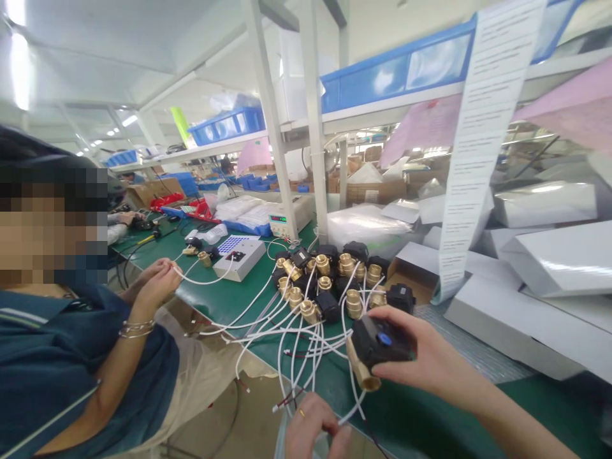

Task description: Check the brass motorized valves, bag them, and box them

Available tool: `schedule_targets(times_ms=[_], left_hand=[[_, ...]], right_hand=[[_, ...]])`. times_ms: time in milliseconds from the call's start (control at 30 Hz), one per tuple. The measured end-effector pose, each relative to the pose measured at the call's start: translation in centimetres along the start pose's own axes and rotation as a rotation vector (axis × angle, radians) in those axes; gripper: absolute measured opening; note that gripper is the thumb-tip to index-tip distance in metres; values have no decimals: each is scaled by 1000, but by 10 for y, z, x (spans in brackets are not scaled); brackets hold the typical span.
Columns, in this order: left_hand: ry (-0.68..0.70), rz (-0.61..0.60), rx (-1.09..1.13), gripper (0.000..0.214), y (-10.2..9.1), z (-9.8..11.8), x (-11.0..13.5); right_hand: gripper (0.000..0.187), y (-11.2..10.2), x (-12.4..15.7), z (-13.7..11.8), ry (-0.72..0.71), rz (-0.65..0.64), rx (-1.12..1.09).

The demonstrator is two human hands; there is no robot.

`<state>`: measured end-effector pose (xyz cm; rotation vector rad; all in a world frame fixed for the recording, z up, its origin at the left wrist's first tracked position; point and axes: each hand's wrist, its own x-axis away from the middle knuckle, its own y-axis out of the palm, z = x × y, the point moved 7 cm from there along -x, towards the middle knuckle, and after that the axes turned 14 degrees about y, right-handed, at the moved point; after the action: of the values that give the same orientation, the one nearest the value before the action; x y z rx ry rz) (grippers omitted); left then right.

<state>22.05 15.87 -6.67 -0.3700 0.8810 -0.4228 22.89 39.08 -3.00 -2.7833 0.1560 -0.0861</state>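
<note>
Right hand (430,360) wrapped around a black motor valve (377,347) with brass fitting, near, right of the green bench (229,299). Left hand (313,430) pinching its white cable (351,408). Best kept steady, cable drawn clear of the tangled valves (329,280) beyond.

Valve cluster (329,280) is set mid-table (224,299); tester box (239,257) lies to its left, cartons (549,255) to its right, shelf (382,108) above.
</note>
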Motion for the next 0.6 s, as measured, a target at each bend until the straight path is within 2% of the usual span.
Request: schedule_targets(times_ms=[67,167,233,300,400,500,600], left_hand=[[19,49,42,30,27,8,12],[-7,119,102,42,51,7,13],[-8,78,126,51,69,7,8],[23,31,126,50,84,11,5],[86,-5,99,49,99,18,5],[98,-15,70,51,106,18,5],[63,-43,125,50,116,16,6]], right_hand=[[46,3,25,2,-13,72,97],[37,10,52,2,-118,160,154],[36,9,63,7,-136,235,174],[37,5,71,14,-126,320,189],[40,-3,82,24,-111,349,179],[42,-12,90,39,-64,345,123],[39,-17,94,54,-32,470,81]])
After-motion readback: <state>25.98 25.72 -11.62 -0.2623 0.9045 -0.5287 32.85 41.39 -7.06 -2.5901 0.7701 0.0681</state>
